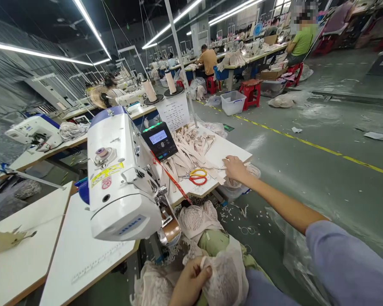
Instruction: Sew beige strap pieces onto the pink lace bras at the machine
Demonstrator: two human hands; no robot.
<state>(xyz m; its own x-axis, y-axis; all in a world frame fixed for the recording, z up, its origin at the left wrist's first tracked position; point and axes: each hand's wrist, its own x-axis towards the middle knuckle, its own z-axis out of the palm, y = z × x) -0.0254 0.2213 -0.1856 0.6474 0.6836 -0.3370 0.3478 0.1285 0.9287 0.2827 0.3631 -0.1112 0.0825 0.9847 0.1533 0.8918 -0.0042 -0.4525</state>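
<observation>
My left hand (191,280) is closed on a beige lace bra (228,272), thumb on top of one cup, low in the view over my lap. More beige lace (196,219) lies across the green cloth on my lap, up to the table edge. At the right end of the white sewing table (231,148), my right hand (236,168) has its fingers bent down by the ends of beige fabric strips (191,148); what they pinch is hidden. Left of it lie scissors (196,175) with red and yellow handles.
A white sewing machine (121,182) stands left of the strips, with a control panel (159,140) and a red tape (175,182) beside it. Below the table's right edge is a filled plastic bin (236,193). Other people sit at machines farther back.
</observation>
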